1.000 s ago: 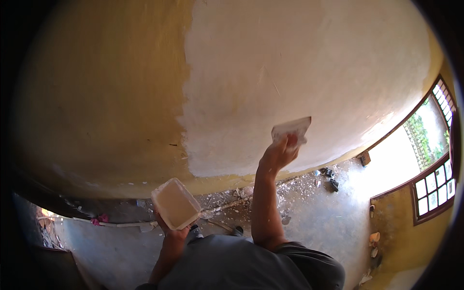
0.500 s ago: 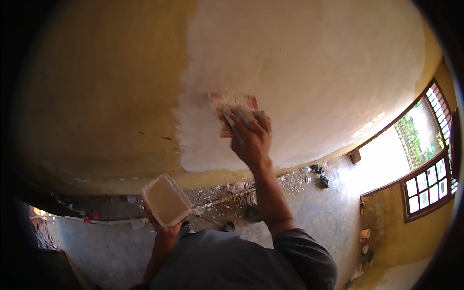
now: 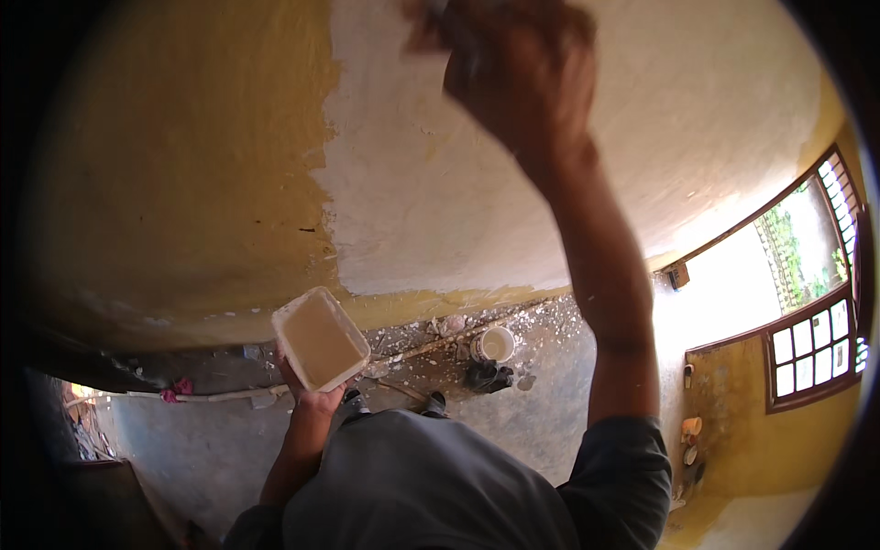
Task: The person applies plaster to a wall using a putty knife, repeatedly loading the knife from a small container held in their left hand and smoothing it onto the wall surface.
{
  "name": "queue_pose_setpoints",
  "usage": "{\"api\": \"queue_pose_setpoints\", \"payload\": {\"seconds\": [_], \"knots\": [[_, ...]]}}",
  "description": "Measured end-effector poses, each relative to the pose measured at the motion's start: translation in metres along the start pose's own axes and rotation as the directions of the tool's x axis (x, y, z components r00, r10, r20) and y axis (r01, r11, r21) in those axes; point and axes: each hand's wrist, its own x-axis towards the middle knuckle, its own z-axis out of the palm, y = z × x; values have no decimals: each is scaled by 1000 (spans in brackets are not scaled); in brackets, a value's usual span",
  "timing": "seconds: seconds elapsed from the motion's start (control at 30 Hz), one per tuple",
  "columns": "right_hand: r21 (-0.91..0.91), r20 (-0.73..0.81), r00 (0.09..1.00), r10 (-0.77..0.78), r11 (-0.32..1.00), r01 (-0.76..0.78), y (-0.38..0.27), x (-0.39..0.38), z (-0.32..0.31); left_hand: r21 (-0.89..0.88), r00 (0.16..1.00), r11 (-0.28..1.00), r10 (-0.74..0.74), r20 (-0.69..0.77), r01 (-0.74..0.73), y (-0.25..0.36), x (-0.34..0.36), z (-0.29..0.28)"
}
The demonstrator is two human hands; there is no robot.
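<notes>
**Wall coating — part covered, part bare**

Wall (image 3: pixel 183 183): yellow surface, curved by the lens. White coat (image 3: pixel 513 174) spread over the middle and right of it, from the top edge down to a ragged lower border just above the foot of the wall. Left limit of the white patch uneven, with a few stray flecks on the yellow beside it. Judged roughly half done across the visible width — whole left portion yet to be covered, likewise the narrow yellow strip along the bottom edge under the patch.

Right hand (image 3: pixel 513 73): raised high against the white area near the top edge of the wall, heavily blurred. Fingers seem curled around something dark, yet the tool itself cannot be made out; grip cannot be told with certainty.

Left hand (image 3: pixel 312 394): held low, well apart from the wall, fingers closed under and around a rectangular tray (image 3: pixel 319 339). Tray tilted, open face up, inside coated with pale creamy material — some stock seemingly left to apply.

Floor (image 3: pixel 550 431): grey, spattered with white droppings along the foot of the wall. Small white bucket (image 3: pixel 495 344) standing near that edge, a dark lump just beside it. Window (image 3: pixel 811 344) with white panes at the right.
</notes>
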Motion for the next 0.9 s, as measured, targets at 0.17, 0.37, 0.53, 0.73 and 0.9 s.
{"api": "queue_pose_setpoints", "payload": {"seconds": [0.17,0.37,0.53,0.73,0.9], "knots": [[-112,1,1000,15,994,-15,-41,-95,32,-14,969,1000,-16,-248,13,-6,-1,39],[-151,201,979,38,988,-7,-48,-183,31,-46,988,999,-2,-154,-5,-5,1,4],[-134,348,925,153,985,-113,-28,-277,7,52,987,998,-13,-160,21,-7,-4,24],[-44,391,145,909,176,-983,-72,-404,-17,62,979,998,-5,-204,18,-12,-4,28],[690,674,-575,463,-673,266,-134,-349,-4,32,978,999,-26,-209,34,-4,-8,8]]}}
